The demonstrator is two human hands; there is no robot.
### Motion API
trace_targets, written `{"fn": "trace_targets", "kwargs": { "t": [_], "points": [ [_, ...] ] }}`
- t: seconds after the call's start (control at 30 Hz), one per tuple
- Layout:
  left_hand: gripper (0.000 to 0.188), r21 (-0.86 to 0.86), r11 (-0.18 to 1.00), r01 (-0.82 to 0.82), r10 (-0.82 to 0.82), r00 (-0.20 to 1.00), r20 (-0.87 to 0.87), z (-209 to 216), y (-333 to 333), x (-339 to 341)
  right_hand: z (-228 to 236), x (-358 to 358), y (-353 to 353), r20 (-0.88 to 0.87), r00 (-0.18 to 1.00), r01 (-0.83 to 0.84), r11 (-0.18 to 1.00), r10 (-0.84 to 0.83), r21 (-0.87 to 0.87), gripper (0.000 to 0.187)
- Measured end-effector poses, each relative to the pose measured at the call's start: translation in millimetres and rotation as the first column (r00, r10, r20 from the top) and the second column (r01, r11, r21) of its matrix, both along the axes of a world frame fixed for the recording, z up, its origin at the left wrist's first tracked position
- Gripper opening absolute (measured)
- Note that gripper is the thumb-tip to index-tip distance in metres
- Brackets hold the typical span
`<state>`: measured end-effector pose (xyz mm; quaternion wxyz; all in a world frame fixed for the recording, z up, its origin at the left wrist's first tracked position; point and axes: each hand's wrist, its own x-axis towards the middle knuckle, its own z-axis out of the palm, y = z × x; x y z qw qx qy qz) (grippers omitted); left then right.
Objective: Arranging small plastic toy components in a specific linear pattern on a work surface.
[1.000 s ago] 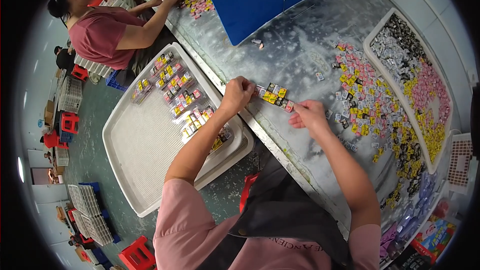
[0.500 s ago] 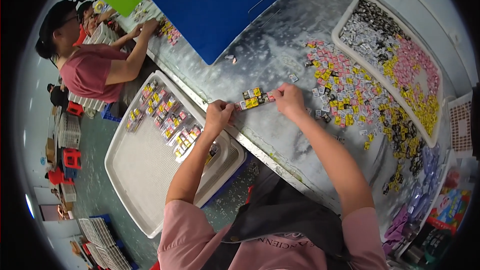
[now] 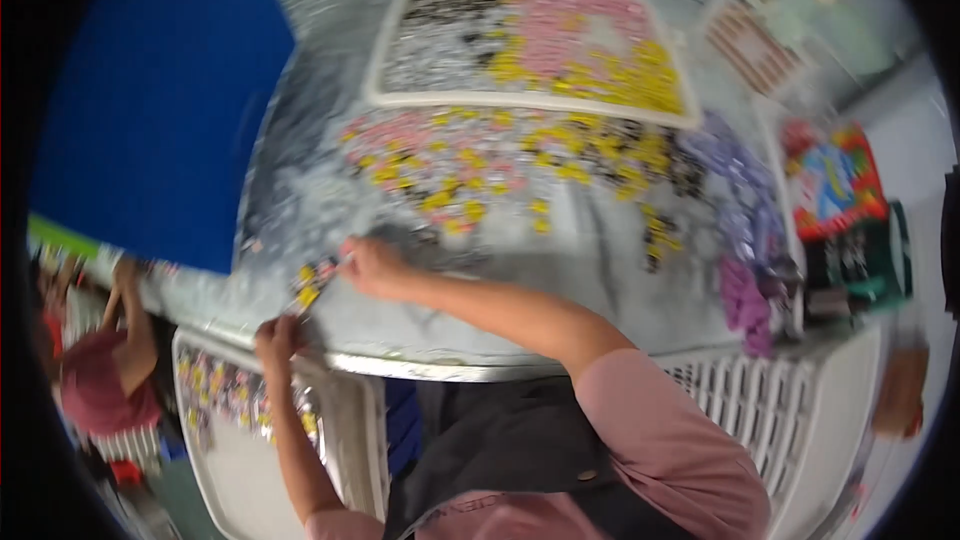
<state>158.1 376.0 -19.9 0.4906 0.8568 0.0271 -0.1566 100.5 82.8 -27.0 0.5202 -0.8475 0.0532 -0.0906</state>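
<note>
A short row of small square pieces (image 3: 308, 292), yellow, black and pink, lies on the grey worktop near its front edge. My left hand (image 3: 278, 336) pinches the near end of the row, close to the table rim. At the far end, the closed fingers of my right hand (image 3: 371, 268) grip the row. Motion blurs both hands and the pieces, and the fingertips partly hide the row's ends. Beyond my right hand, many loose pieces (image 3: 455, 185) in pink, yellow, white and black are spread over the worktop.
A white tray (image 3: 520, 98) of pieces sorted by colour stands at the back. A large blue panel (image 3: 150, 110) rises on the left. Below the table edge, a pale tray (image 3: 225, 475) holds filled clear packs. A co-worker (image 3: 110, 380) is at far left; purple bags (image 3: 745, 305) lie right.
My view has swung to the right, so the worktop appears turned and the blue panel sits further left. Both hands still hold the row of pieces by its ends.
</note>
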Motion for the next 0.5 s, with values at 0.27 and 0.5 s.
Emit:
{"fn": "trace_targets", "kwargs": {
  "t": [0.27, 0.5],
  "points": [
    [0.04, 0.081, 0.997, 0.018, -0.04, 0.96, 0.278, 28, -43, -36, 25, -226, -206, 0.276, 0.859, 0.465, 0.882, -0.431, -0.072, 0.008],
    [0.028, -0.249, 0.915, 0.317, -0.284, 0.945, 0.16, 31, -161, -98, 33, -423, -347, 0.204, 0.628, 0.615, 0.318, -0.751, -0.722, 0.014]
  ]
}}
